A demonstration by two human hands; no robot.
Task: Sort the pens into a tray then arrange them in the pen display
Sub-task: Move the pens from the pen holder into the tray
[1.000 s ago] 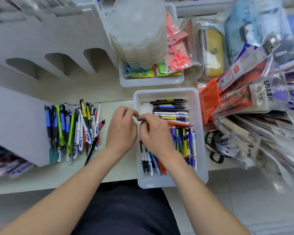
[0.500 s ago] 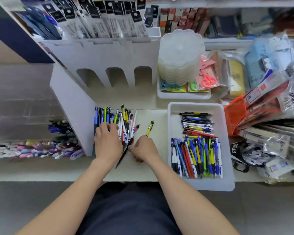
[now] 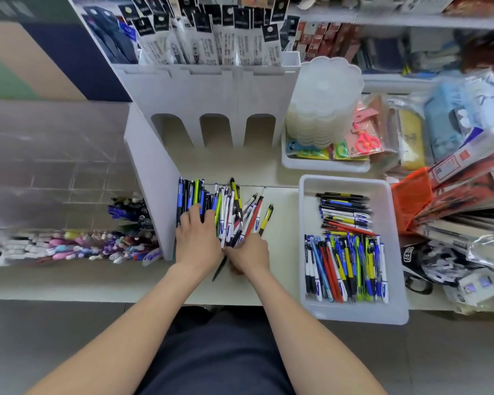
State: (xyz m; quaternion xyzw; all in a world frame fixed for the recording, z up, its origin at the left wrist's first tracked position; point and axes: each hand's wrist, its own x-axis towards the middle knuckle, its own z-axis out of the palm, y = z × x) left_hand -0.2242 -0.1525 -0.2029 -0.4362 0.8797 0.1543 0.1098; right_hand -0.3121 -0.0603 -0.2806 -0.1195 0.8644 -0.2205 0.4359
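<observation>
Hands are working side by side, almost touching, at the near end of the pens [image 3: 211,201] lying in the pen display [image 3: 151,195]. Left hand [image 3: 197,238] is lying flat with straight fingers, pressing the pens toward the display's white side wall. Right hand [image 3: 247,253] is sitting just beside it with fingers curled at the pens' near tips (whether it is pinching any or only nudging them, I cannot tell). A dark pen [image 3: 219,270] is poking out toward the person between the two hands.

What the coming move is turning on, I judge: the pens are lying with their long axes running away from the person, fanning out to the right, and a yellow pen [image 3: 265,219] is lying alone at the fan's right edge, just beyond the right hand, which is the nearer one. The tray [image 3: 354,317] is standing well to the right on the worktop [image 3: 280,266], holding the sorted pens [image 3: 345,266].

A second ago both hands were meeting over the tray. Half a second ago they were already at the display but further apart; now the right hand is closing up to the left, and the fan is reaching nearer the yellow pen.
</observation>
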